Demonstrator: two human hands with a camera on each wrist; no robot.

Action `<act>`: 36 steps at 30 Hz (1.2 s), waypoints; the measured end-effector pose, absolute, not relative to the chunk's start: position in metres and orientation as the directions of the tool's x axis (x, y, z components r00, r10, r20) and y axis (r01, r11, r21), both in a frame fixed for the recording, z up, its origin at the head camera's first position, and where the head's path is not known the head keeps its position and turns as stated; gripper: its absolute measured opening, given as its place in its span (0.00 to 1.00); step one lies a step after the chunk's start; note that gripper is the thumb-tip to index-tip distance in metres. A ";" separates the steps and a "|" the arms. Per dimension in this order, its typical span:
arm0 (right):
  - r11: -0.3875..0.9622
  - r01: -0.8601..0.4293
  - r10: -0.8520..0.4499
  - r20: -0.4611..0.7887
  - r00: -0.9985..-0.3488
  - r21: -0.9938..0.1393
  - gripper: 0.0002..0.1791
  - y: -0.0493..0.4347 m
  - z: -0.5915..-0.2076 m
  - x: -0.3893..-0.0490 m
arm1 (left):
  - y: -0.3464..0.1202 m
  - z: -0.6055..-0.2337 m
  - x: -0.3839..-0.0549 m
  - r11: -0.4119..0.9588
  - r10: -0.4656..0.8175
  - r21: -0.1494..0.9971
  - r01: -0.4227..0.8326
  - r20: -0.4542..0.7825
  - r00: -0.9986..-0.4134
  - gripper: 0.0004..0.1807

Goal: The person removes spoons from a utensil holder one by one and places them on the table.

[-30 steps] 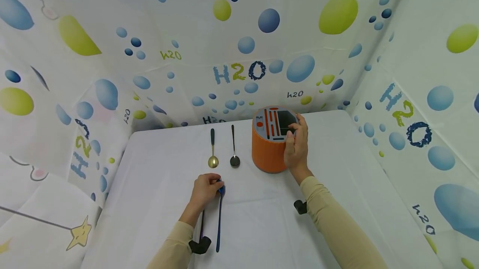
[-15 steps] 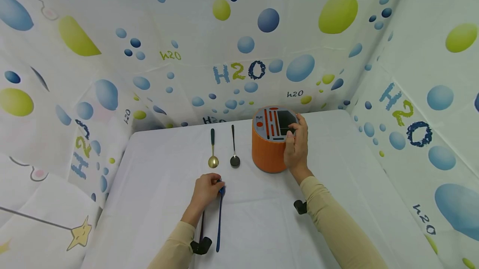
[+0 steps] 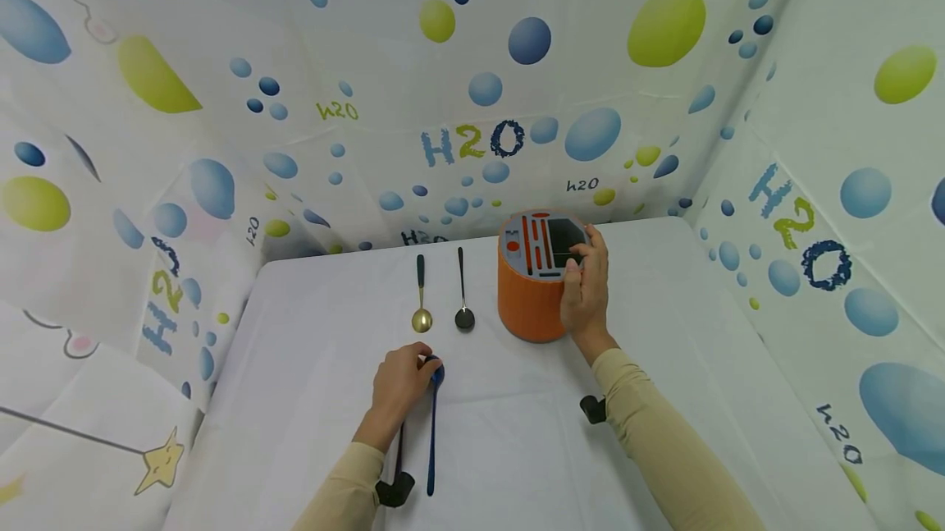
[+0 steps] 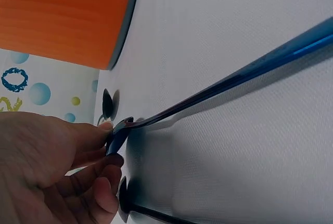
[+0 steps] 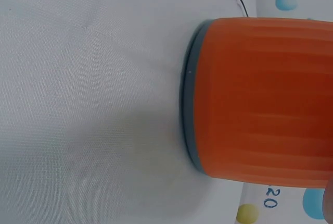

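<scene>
On the white table [image 3: 310, 334], toward the back and right of the middle, the orange holder [image 3: 530, 305] stands upright, slots and one wide opening facing up. The right hand [image 3: 586, 293] grips its right side, thumb and fingers bent about the rim. Nearer the person and left of the holder, the left hand [image 3: 400, 383] pinches the bowl of the blue spoon [image 3: 432, 432] between thumb and fingers. From that grip the holder lies ahead and to the right; the left hand is the one at the spoon, the right hand well apart from it. The spoon's long axis runs nearly straight toward the person, bowl at the far end, handle tip drifting slightly left, so it lies across the holder's upright axis. Whether the bowl is lifted off the table I cannot tell. Just left of it, the dark spoon [image 4: 124, 200] runs roughly alongside, partly hidden under the left wrist, its bowl also at the far end. Beyond the left hand, the black spoon [image 3: 464, 318] and the gold spoon [image 3: 422, 318] lie apart, bowls toward the person.
</scene>
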State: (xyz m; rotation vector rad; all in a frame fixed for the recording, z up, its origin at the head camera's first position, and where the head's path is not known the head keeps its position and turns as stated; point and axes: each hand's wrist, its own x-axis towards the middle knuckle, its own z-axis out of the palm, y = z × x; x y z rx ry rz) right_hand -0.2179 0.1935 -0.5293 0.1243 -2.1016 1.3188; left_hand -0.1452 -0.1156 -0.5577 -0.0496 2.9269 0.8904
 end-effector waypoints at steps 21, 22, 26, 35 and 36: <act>0.493 -0.396 0.252 0.563 -0.787 -0.775 0.20 0.194 -0.529 -0.217 | -0.121 -0.554 -0.145 0.891 0.031 0.453 -0.013 -0.089 -0.996 0.11; 0.493 -0.397 0.252 0.564 -0.787 -0.774 0.20 0.194 -0.529 -0.217 | -0.121 -0.553 -0.145 0.893 0.031 0.450 -0.012 -0.088 -0.996 0.11; 0.490 -0.400 0.250 0.565 -0.786 -0.775 0.20 0.194 -0.528 -0.216 | -0.120 -0.553 -0.144 0.897 0.035 0.441 -0.005 -0.082 -0.996 0.10; 0.486 -0.414 0.245 0.575 -0.781 -0.770 0.20 0.195 -0.530 -0.218 | -0.120 -0.552 -0.143 0.908 0.035 0.420 -0.004 -0.086 -0.996 0.11; 0.487 -0.414 0.245 0.575 -0.781 -0.769 0.20 0.195 -0.530 -0.218 | -0.120 -0.552 -0.144 0.908 0.037 0.419 -0.002 -0.084 -0.996 0.11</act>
